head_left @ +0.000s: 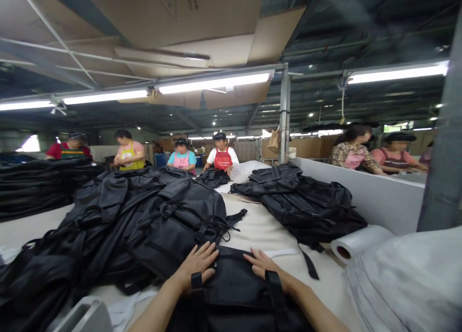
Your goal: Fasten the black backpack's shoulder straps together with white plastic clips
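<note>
A black backpack point(234, 285) lies flat on the pale table right in front of me, its lower part cut off by the bottom edge. My left hand point(197, 265) rests on its upper left edge, fingers stretched out. On the upper right edge lies my right hand point(265, 264), also with spread fingers. Dark straps of the bag stand up in front of both wrists. Just beyond my left hand, another black backpack point(176, 221) with buckles and cords leans on a heap of similar bags.
More black backpacks point(303, 197) are piled to the right, near a roll of white sheeting point(363, 241) and a white bundle point(411, 279). Stacked black bags point(36, 185) stand at far left. A grey plastic object point(86, 315) sits lower left. Several people work beyond; a low partition point(368, 187) runs right.
</note>
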Motion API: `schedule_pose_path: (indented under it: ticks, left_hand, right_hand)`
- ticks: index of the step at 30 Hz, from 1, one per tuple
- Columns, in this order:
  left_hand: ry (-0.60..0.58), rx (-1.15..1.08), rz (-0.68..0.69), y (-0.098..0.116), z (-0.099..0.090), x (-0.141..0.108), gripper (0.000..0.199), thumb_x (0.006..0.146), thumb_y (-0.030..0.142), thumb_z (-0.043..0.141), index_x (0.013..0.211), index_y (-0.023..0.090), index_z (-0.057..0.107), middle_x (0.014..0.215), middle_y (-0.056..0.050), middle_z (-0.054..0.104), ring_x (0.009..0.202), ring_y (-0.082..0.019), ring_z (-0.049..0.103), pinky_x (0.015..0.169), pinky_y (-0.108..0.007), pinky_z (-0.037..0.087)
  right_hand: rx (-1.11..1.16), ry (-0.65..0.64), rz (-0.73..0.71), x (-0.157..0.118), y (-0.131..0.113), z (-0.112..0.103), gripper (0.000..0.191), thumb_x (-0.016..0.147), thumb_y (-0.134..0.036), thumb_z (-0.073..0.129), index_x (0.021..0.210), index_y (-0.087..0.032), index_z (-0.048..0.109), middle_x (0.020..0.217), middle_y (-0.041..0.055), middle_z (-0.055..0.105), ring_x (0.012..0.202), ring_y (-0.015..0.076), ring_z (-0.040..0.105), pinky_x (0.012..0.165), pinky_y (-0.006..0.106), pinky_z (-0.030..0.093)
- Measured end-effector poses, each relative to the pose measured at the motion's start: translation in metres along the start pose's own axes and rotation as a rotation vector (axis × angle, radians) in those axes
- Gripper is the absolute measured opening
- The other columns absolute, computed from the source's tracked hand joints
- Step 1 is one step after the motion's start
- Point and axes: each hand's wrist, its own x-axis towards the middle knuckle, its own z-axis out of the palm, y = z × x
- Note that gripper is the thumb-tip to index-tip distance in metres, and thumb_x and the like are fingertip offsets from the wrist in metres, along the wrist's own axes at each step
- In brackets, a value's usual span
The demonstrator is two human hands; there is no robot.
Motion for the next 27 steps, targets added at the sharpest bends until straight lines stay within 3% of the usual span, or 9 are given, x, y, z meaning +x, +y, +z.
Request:
schedule_pose_path:
  ticks: [4,7,10,12,14,16,20,23,27]
  left_hand:
    - [0.116,-0.178,-0.02,-0.008,-0.013,-0.007,0.047,0.083,0.024,0.046,0.128,0.02,0.058,0.146,-0.008,0.044,0.141,-0.026,0.031,0.116,-0.047,0.023]
    - [0.324,-0.234,-0.075,0.004,-0.033,-0.03,0.047,0.085,0.025,0.037,0.124,0.015,0.06,0.134,-0.011,0.058,0.128,-0.023,0.049,0.111,-0.038,0.034]
    - [0.478,-0.242,-0.096,0.03,-0.039,-0.057,0.035,0.085,0.033,0.039,0.101,0.015,0.065,0.108,-0.011,0.067,0.106,-0.025,0.059,0.101,-0.039,0.042]
    - [0.4,-0.373,-0.082,0.055,-0.033,-0.074,0.031,0.084,0.037,0.041,0.089,0.016,0.064,0.091,-0.008,0.067,0.089,-0.023,0.062,0.087,-0.035,0.049]
    - [0.191,-0.522,-0.072,0.084,-0.023,-0.09,0.029,0.083,0.037,0.043,0.085,0.016,0.063,0.083,-0.005,0.066,0.079,-0.02,0.062,0.075,-0.031,0.05]
    - [0.076,-0.481,-0.043,0.113,-0.011,-0.103,0.027,0.082,0.032,0.044,0.085,0.017,0.065,0.084,-0.004,0.066,0.081,-0.019,0.062,0.075,-0.029,0.048]
    - [0.017,-0.382,0.026,0.155,0.005,-0.114,0.029,0.084,0.025,0.04,0.089,0.019,0.068,0.089,-0.001,0.068,0.086,-0.016,0.061,0.08,-0.026,0.045]
    - [-0.139,-0.399,0.011,0.17,0.02,-0.111,0.034,0.083,0.021,0.039,0.101,0.017,0.068,0.096,-0.005,0.07,0.09,-0.018,0.063,0.082,-0.027,0.048]
    - [-0.199,-0.119,0.108,0.182,0.058,-0.113,0.04,0.087,0.026,0.043,0.119,0.014,0.062,0.122,-0.013,0.064,0.115,-0.027,0.057,0.103,-0.038,0.041]
  right_hand:
    - [0.006,-0.014,-0.022,0.003,0.01,-0.004,0.072,0.083,-0.066,0.041,0.141,-0.023,0.044,0.157,0.0117,0.025,0.145,0.0362,0.009,0.117,0.052,0.01]
    - [0.025,0.236,-0.051,-0.017,-0.002,-0.019,0.06,0.083,-0.057,0.045,0.128,-0.021,0.059,0.147,0.0127,0.045,0.14,0.0324,0.032,0.115,0.049,0.023]
    - [-0.001,0.515,-0.045,-0.055,-0.026,-0.029,0.038,0.086,-0.046,0.041,0.096,-0.021,0.067,0.106,0.0109,0.07,0.105,0.0263,0.062,0.096,0.041,0.044]
    - [0.008,0.485,-0.002,-0.088,-0.046,-0.029,0.031,0.089,-0.041,0.037,0.08,-0.023,0.06,0.075,0.0028,0.067,0.072,0.0195,0.064,0.073,0.033,0.049]
    - [-0.026,0.392,0.001,-0.123,-0.067,-0.022,0.024,0.089,-0.036,0.04,0.075,-0.023,0.055,0.067,-0.0018,0.061,0.061,0.0155,0.059,0.063,0.029,0.045]
    - [-0.123,0.332,-0.012,-0.155,-0.086,-0.01,0.016,0.087,-0.032,0.046,0.076,-0.023,0.055,0.073,-0.0017,0.062,0.069,0.0159,0.06,0.066,0.029,0.043]
    - [-0.217,0.188,0.051,-0.2,-0.103,0.017,0.017,0.078,-0.034,0.063,0.093,-0.024,0.061,0.088,0.0007,0.064,0.083,0.0195,0.061,0.074,0.031,0.046]
    - [-0.243,0.1,-0.034,-0.21,-0.097,0.034,0.046,0.076,-0.023,0.065,0.121,-0.025,0.057,0.117,0.0071,0.061,0.106,0.0226,0.058,0.091,0.032,0.046]
    - [-0.358,0.069,-0.054,-0.204,-0.086,0.043,0.025,0.085,-0.017,0.051,0.105,-0.021,0.066,0.117,0.0095,0.06,0.103,0.0217,0.06,0.088,0.032,0.048]
